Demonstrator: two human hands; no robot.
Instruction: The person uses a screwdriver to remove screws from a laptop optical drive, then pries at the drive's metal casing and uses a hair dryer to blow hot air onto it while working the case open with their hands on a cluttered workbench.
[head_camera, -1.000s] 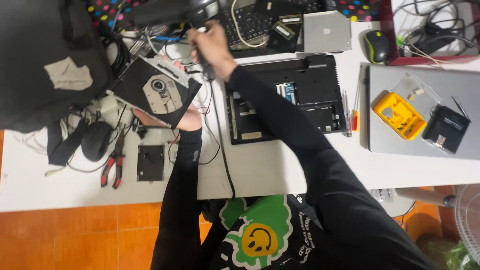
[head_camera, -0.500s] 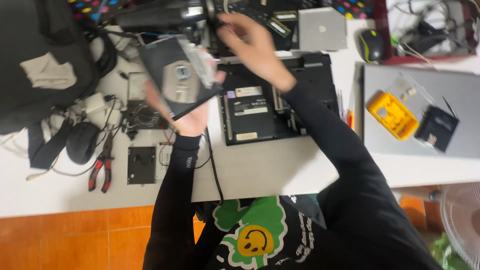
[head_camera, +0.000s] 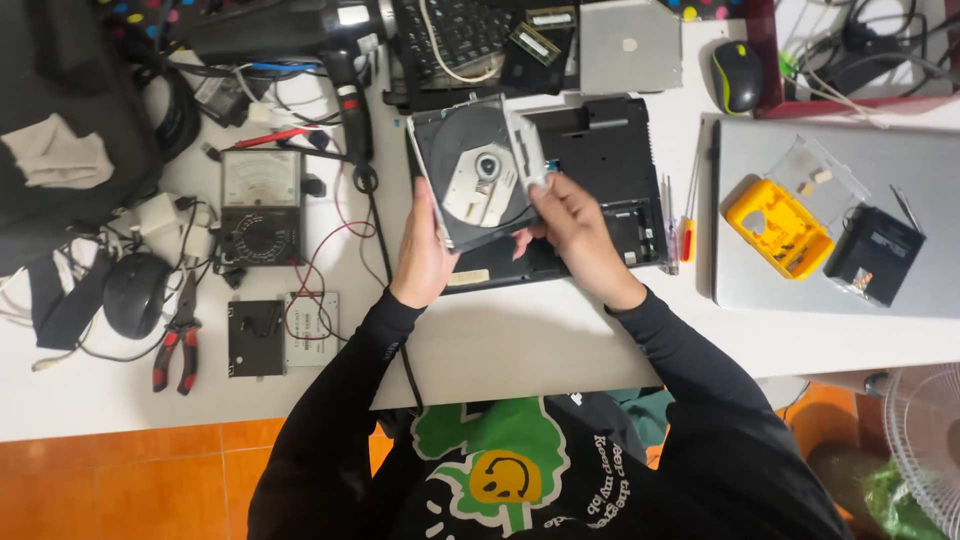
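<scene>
Both of your hands hold one optical disc drive (head_camera: 480, 175) above the opened black laptop base (head_camera: 600, 160), at the middle of the white worktop (head_camera: 520, 340). Your left hand (head_camera: 422, 255) is closed on the drive's left edge, thumb on top and fingers hidden beneath. Your right hand (head_camera: 575, 225) grips the drive's lower right corner, with its fingertips (head_camera: 540, 185) pinched against the pale strip along the right side. The drive is tilted, its tray side and centre hub facing up.

Left of the drive lie an analogue multimeter (head_camera: 258, 205) with red leads, a black mouse (head_camera: 133, 293) and red-handled pliers (head_camera: 176, 345). Right of the laptop base are two screwdrivers (head_camera: 678, 225) and a yellow parts box (head_camera: 778, 225) resting on a closed silver laptop (head_camera: 850, 290).
</scene>
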